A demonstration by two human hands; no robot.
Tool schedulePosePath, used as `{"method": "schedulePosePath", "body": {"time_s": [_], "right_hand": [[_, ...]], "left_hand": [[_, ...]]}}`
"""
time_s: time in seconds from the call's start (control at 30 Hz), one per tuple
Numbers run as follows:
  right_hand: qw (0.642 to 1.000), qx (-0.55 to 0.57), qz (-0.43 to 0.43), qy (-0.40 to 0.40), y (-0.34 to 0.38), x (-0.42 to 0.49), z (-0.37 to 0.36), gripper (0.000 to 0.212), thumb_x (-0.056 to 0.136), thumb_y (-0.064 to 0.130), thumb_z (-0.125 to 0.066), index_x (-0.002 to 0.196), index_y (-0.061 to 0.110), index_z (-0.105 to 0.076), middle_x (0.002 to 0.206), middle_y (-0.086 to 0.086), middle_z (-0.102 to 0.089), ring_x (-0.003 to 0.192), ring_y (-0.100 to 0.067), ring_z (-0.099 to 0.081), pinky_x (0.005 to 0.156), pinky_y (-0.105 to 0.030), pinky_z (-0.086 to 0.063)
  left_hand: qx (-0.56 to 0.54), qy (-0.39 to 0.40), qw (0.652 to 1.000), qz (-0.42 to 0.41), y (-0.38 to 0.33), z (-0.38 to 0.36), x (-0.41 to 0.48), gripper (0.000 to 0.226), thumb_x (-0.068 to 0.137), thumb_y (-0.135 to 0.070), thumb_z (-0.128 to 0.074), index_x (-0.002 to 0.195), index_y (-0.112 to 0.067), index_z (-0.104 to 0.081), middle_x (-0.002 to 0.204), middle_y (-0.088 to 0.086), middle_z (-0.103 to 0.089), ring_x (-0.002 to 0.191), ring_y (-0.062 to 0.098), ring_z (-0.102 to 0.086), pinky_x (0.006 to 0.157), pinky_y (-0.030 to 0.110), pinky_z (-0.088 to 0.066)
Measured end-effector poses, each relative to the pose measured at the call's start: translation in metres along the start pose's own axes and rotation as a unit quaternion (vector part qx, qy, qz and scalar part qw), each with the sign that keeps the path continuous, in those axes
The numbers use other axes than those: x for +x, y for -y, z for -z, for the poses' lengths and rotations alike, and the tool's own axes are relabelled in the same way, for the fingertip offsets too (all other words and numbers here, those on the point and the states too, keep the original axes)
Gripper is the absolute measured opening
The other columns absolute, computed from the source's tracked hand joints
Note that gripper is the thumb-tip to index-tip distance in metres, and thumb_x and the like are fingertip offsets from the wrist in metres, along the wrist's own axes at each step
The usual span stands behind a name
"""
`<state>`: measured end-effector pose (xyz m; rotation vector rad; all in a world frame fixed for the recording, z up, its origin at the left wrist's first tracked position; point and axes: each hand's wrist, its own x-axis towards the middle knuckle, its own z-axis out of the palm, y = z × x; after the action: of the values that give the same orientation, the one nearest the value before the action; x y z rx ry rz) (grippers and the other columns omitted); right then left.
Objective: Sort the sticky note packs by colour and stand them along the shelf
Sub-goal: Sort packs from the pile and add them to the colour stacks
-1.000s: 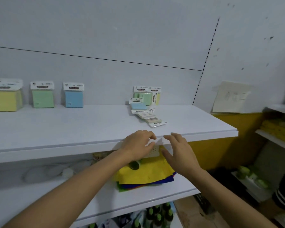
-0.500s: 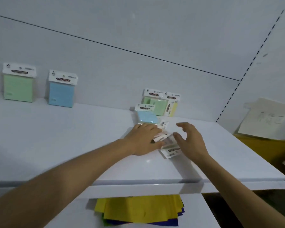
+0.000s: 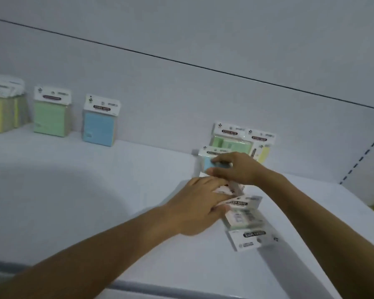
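A blue sticky note pack (image 3: 209, 164) is pinched between thumb and fingers of the right hand (image 3: 239, 169) at the 1 o'clock side of the white shelf (image 3: 121, 190), while loose packs (image 3: 244, 214) are pinned flat under the left hand (image 3: 198, 209), fingers spread. The blue pack is best lifted clear and stood squarely beside the standing blue pack (image 3: 99, 123) at 10 o'clock (green pack (image 3: 51, 114) and yellow packs (image 3: 3, 108) further left). Green and yellow packs (image 3: 242, 138) lean unsorted at the grey back wall (image 3: 181, 100). Lighting is dim.

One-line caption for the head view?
Both hands, left hand and right hand, gather loose packs on the shelf.
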<state>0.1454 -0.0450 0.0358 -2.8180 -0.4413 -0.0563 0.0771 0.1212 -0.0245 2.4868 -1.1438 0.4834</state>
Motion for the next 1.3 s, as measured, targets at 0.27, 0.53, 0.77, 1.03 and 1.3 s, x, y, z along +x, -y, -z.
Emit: {"method": "schedulePosePath", "body": {"time_s": [0.27, 0.53, 0.77, 1.03, 1.3], "right_hand": [[0.997, -0.083, 0.003, -0.005, -0.062, -0.018, 0.006, 0.044, 0.088, 0.063, -0.036, 0.079, 0.023, -0.052, 0.087, 0.003, -0.058, 0.075, -0.016, -0.054, 0.06, -0.03, -0.039], [0.992, 0.046, 0.119, 0.005, -0.083, -0.069, -0.011, 0.064, 0.088, 0.063, -0.04, 0.134, 0.018, -0.046, 0.129, -0.005, -0.056, 0.109, -0.023, -0.053, 0.09, -0.036, -0.044], [0.975, -0.112, 0.151, -0.121, -0.09, -0.11, -0.013, 0.052, 0.094, 0.059, -0.026, 0.106, 0.017, -0.054, 0.094, -0.005, -0.066, 0.085, -0.025, -0.056, 0.062, -0.032, -0.038], [0.967, 0.054, 0.082, -0.236, -0.099, -0.132, -0.011, 0.041, 0.1, 0.04, -0.023, 0.108, 0.012, -0.052, 0.077, -0.01, -0.064, 0.063, -0.03, -0.049, 0.058, -0.034, -0.034], [0.869, 0.445, -0.071, -0.202, -0.112, -0.122, -0.005, 0.047, 0.1, 0.037, -0.027, 0.089, 0.007, -0.061, 0.098, -0.017, -0.066, 0.085, -0.035, -0.06, 0.076, -0.04, -0.049]], "left_hand": [[-0.045, -0.086, 0.99, 0.1, -0.008, 0.012, -0.001, 0.035, 0.097, -0.025, -0.042, 0.121, -0.008, -0.06, 0.124, 0.009, -0.064, 0.111, 0.022, -0.058, 0.093, 0.034, -0.044], [-0.108, -0.216, 0.918, 0.313, -0.06, 0.017, 0.02, 0.021, 0.098, -0.033, -0.043, 0.091, -0.021, -0.059, 0.08, -0.007, -0.062, 0.069, 0.01, -0.055, 0.065, 0.027, -0.043], [-0.394, -0.413, 0.638, 0.517, -0.107, 0.011, 0.022, 0.025, 0.099, -0.033, -0.04, 0.109, -0.016, -0.056, 0.094, 0.005, -0.069, 0.08, 0.019, -0.067, 0.066, 0.034, -0.055], [-0.433, -0.399, 0.615, 0.525, -0.144, -0.006, 0.005, 0.047, 0.084, -0.013, -0.067, 0.125, -0.01, -0.046, 0.114, 0.013, -0.066, 0.096, 0.025, -0.068, 0.072, 0.038, -0.057], [-0.397, -0.39, 0.692, 0.46, -0.146, -0.012, -0.007, 0.027, 0.084, -0.013, -0.067, 0.11, -0.016, -0.061, 0.11, 0.006, -0.071, 0.091, 0.015, -0.071, 0.077, 0.028, -0.057]]}}
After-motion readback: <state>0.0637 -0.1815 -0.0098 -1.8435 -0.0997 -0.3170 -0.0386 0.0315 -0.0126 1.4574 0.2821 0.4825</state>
